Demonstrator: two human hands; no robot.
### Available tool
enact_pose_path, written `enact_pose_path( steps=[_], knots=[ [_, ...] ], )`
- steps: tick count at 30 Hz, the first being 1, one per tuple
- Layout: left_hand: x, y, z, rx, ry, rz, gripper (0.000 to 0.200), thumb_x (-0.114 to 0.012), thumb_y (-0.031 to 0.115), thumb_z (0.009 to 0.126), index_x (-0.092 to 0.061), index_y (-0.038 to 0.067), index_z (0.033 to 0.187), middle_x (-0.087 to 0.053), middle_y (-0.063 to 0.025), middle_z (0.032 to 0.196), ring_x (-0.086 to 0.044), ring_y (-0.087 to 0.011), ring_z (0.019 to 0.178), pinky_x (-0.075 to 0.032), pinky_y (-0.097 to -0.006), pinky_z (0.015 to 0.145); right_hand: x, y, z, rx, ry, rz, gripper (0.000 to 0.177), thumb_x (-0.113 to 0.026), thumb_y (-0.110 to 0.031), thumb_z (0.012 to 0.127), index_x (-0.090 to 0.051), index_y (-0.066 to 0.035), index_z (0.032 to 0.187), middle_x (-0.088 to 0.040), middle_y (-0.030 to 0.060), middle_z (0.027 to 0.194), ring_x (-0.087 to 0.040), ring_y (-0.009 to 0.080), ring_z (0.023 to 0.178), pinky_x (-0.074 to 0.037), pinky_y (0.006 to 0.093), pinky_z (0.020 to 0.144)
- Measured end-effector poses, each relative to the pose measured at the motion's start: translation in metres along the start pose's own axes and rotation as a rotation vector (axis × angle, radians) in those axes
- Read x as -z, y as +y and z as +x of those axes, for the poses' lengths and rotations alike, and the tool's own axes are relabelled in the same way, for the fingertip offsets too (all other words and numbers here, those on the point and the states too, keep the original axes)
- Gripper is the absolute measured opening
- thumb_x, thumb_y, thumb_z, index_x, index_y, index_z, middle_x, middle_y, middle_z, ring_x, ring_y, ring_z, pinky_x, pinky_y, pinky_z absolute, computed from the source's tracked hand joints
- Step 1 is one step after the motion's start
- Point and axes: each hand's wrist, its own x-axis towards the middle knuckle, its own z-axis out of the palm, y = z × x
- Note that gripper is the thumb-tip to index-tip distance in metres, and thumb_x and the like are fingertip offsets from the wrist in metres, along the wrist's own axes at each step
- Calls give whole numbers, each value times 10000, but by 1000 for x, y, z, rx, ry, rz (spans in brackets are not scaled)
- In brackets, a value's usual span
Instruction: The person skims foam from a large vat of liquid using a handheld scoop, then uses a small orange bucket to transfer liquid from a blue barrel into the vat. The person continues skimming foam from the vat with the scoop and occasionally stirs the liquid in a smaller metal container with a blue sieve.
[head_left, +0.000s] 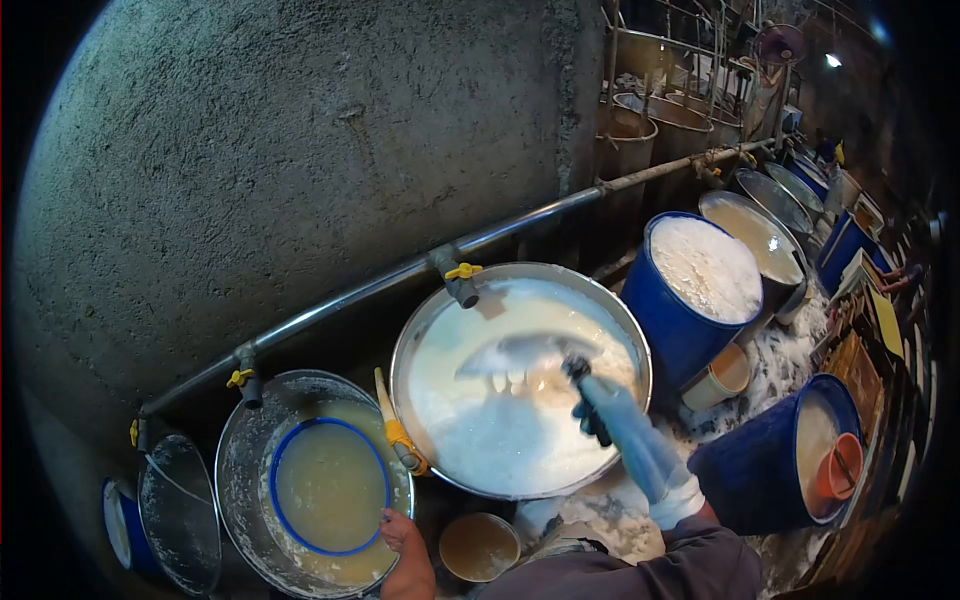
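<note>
Gloved right hand (pixel 592 412) is gripping handle of motion-blurred broad scoop (pixel 525 354), blade spreading across middle of large metal vat (pixel 398 370), clear of rim, milky liquid leaving room in front. Yellow-handled valve (pixel 463 285) is overhanging back rim. Bare left hand (pixel 402 533) is curling closed on edge of blue-rimmed container (pixel 276 470), sitting inside smaller vat (pixel 240 450), near its right wall.

A pale, curved scoop (pixel 515 352), blurred, is over frothy whitish liquid (pixel 490 435) in a round metal vat (pixel 648 365). Left of that, a blue-rimmed round vessel (pixel 271 487) holds cloudy yellowish liquid (pixel 328 485).
</note>
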Motion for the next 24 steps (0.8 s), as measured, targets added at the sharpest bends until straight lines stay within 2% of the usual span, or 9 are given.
enact_pose_path(
  steps=[3,5,7,9,12,14,15,19,24],
  knots=[
    [-3,0,0,4,24,17,633,-468,597,1009,-759,39,1070,-755,-208,1086,-703,-426,1041,-516,-567,927,12,-2,87,321,85,28,376,-620,-348,1035,-625,-8,1197,-668,90,783,-597,135,524,-484,282,469],
    [0,3,-2,25,28,27,641,-466,605,1008,-759,39,1077,-754,-212,1093,-703,-427,1044,-517,-573,923,17,0,155,414,172,-10,421,-633,-355,1028,-613,-9,1268,-663,83,810,-588,125,520,-484,274,466],
    [-1,2,-2,19,30,24,646,-465,610,1007,-758,39,1084,-752,-211,1105,-703,-429,1049,-519,-572,922,22,11,219,383,250,-49,459,-649,-384,1016,-616,-26,1302,-662,74,844,-587,117,525,-486,284,463],
    [-4,3,1,13,35,19,651,-464,614,1006,-758,39,1092,-751,-211,1118,-703,-431,1054,-521,-571,921,24,34,274,433,299,-77,437,-609,-392,1032,-588,-39,1287,-654,84,775,-560,131,476,-468,304,441],
    [-5,2,4,39,26,67,663,-454,622,1012,-756,39,1108,-746,-212,1143,-702,-434,1066,-529,-561,922,20,67,311,126,377,-241,515,-578,-506,1013,-591,-64,1276,-660,81,757,-580,150,476,-455,330,416],
    [-4,1,2,14,16,35,675,-440,631,1019,-757,44,1117,-739,-213,1169,-701,-431,1075,-530,-557,926,9,114,309,37,319,-280,505,-571,-514,1013,-591,-83,1277,-662,81,758,-586,155,478,-457,339,414],
    [-7,0,4,3,27,29,680,-433,635,1022,-756,45,1119,-741,-217,1160,-700,-434,1073,-528,-561,928,2,125,300,-39,286,-294,495,-563,-521,1014,-591,-102,1277,-665,81,759,-593,161,480,-459,348,413],
    [0,3,2,19,-2,23,687,-421,650,1023,-752,54,1111,-750,-223,1102,-699,-438,1062,-525,-570,922,-22,156,263,-104,179,-374,479,-528,-546,1021,-597,-142,1268,-668,76,733,-591,177,463,-465,379,416],
    [2,6,2,65,8,21,674,-422,667,1016,-750,81,1070,-754,-208,1075,-701,-437,1047,-526,-577,900,-41,208,232,-164,76,-309,466,-510,-542,1040,-607,-118,1209,-679,93,736,-595,191,444,-465,375,385]
  ],
)
